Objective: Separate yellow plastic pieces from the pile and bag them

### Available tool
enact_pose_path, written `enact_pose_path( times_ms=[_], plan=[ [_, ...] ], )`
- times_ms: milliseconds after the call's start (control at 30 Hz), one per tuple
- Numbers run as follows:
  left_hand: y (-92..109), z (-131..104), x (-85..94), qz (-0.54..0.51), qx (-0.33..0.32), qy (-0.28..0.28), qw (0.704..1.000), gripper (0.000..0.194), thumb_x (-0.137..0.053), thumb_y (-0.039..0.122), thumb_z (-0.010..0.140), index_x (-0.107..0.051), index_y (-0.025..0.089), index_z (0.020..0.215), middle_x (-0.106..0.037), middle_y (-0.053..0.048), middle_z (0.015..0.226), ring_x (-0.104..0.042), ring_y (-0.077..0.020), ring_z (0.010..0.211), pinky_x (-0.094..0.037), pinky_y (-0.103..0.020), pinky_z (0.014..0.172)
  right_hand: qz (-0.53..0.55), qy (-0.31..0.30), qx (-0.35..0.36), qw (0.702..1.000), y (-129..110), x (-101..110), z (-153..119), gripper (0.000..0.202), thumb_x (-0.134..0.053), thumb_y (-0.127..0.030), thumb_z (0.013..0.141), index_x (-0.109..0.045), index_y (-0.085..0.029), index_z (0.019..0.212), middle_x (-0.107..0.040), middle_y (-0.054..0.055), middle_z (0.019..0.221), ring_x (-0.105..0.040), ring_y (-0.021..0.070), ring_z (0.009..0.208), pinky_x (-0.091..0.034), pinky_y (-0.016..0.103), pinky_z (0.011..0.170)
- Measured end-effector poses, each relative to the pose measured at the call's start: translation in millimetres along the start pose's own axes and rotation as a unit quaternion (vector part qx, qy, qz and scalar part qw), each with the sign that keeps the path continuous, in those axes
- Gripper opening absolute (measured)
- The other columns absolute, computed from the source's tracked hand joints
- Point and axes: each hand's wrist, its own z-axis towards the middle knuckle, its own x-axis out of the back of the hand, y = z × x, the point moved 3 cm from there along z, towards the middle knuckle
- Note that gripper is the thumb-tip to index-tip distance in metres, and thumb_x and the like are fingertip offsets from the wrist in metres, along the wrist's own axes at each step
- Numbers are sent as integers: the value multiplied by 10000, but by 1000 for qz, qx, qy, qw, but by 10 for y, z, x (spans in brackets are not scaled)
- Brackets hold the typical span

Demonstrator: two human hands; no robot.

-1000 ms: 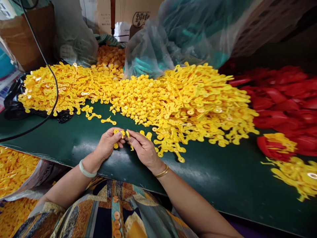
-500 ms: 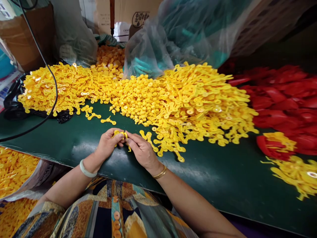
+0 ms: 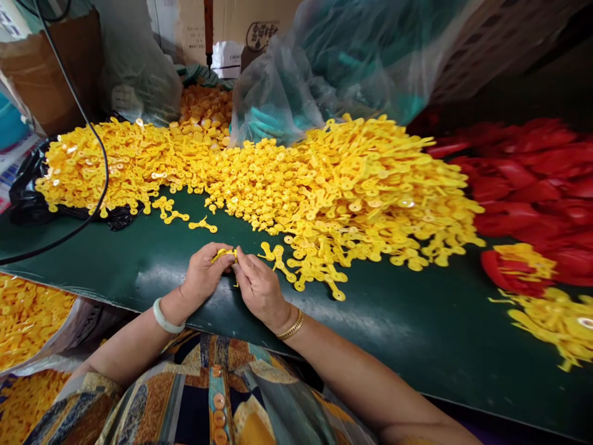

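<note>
Close to the table's front edge, my left hand [image 3: 204,270] pinches a small yellow plastic piece [image 3: 223,253] between thumb and fingers. My right hand [image 3: 260,286] meets it from the other side, its fingertips closed on the right end of that same yellow piece. Part of the piece is hidden behind the fingers. Just right of my right hand lie loose yellow plastic link pieces [image 3: 278,259] with round, holed ends. One single link piece [image 3: 202,225] rests on the green tabletop [image 3: 162,259] beyond my left hand.
Heaps of yellow links [image 3: 380,185] and small yellow knobs [image 3: 259,179] spread across the table. Red plastic parts [image 3: 532,179] pile up at the right. Clear plastic bags [image 3: 278,93] stand behind. A black cable [image 3: 104,154] hangs at the left, above a sack of yellow pieces [image 3: 32,321].
Both hands have shifted slightly and turned around the yellow piece, with the right fingers more closed over its end. The heaps look the same.
</note>
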Motion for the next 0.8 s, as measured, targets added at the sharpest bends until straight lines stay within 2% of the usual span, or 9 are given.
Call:
enact_pose_path(
  times_ms=[133,233,333,433,533,633,733,800],
  plan=[
    [29,-13,5,-9,-6,8,1000,136,-684,317,827,-730,214,903,-680,-19,751,-594,-133,660,-462,-236,662,36,-6,-17,999,-36,78,44,420,-452,-300,977,-559,-224,1376,-656,106,886,-629,233,817,-548,385,776],
    [39,-17,-39,-66,20,-31,997,180,-665,354,844,-708,194,914,-664,-11,697,-592,-125,624,-471,-235,632,109,-33,-52,992,-32,184,113,364,-488,-330,968,-633,-259,1295,-683,68,904,-643,196,806,-547,342,770],
    [31,-20,-84,-127,52,-54,989,233,-671,390,836,-682,173,918,-676,-16,717,-603,-121,609,-493,-239,613,176,-44,-117,976,19,275,174,298,-556,-364,933,-723,-258,1156,-707,40,909,-655,171,801,-544,304,777],
    [19,-24,-96,-140,77,-40,986,273,-702,409,806,-670,158,909,-679,-16,723,-605,-113,591,-505,-239,605,206,-47,-175,962,70,304,208,276,-618,-393,887,-761,-251,1075,-715,21,863,-650,160,777,-536,293,784],
    [22,-27,-91,-133,84,-29,987,294,-711,422,795,-669,149,897,-665,-6,682,-600,-107,579,-506,-235,601,213,-46,-201,955,87,275,212,291,-643,-422,860,-770,-240,1049,-709,11,815,-639,153,741,-529,285,740],
    [29,-24,-85,-128,81,-27,988,304,-712,430,790,-675,145,888,-653,3,644,-593,-105,572,-503,-232,600,192,-12,-170,967,63,211,181,285,-616,-402,886,-762,-235,1065,-694,15,797,-625,150,712,-521,279,685],
    [18,-13,-77,-135,84,-21,987,316,-707,445,788,-677,142,874,-658,2,639,-601,-111,573,-506,-240,605,108,38,-73,991,5,124,112,296,-538,-301,944,-705,-230,1178,-681,44,815,-609,175,742,-522,327,722],
    [1,0,-70,-134,92,-18,987,322,-712,452,778,-679,143,866,-663,0,647,-598,-110,566,-503,-240,597,34,45,-6,998,-38,55,61,353,-483,-232,962,-632,-209,1281,-677,76,842,-597,203,780,-520,374,756]
  ],
)
